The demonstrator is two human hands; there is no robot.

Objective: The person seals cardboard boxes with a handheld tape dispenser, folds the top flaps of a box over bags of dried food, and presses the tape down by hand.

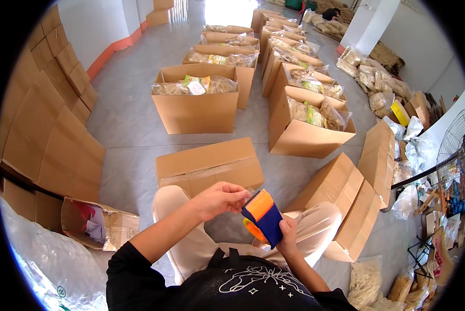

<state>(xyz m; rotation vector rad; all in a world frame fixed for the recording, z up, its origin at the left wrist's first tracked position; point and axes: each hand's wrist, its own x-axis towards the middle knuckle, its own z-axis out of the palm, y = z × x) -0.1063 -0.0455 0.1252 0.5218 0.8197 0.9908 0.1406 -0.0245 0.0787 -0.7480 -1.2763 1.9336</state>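
Observation:
In my right hand [288, 232] is a blue and orange tape dispenser [266, 220], tilted, with fingers wrapped round its lower right side. At its upper left edge my left hand [223, 200] is closed in a pinch on a small bit of clear tape [250, 195]. Just beyond my knees lies a closed cardboard carton [206, 163] with a strip of clear tape along its seam. Its near side is partly hidden by my left knee and left hand.
Open cartons [196, 111] filled with bagged goods stand in two rows ahead. Flat-sided cartons [341, 207] lie at my right. Tall cardboard [51, 135] lines the left, beside an opened box [121, 228] with cloth inside. A fan [455, 140] stands at the right.

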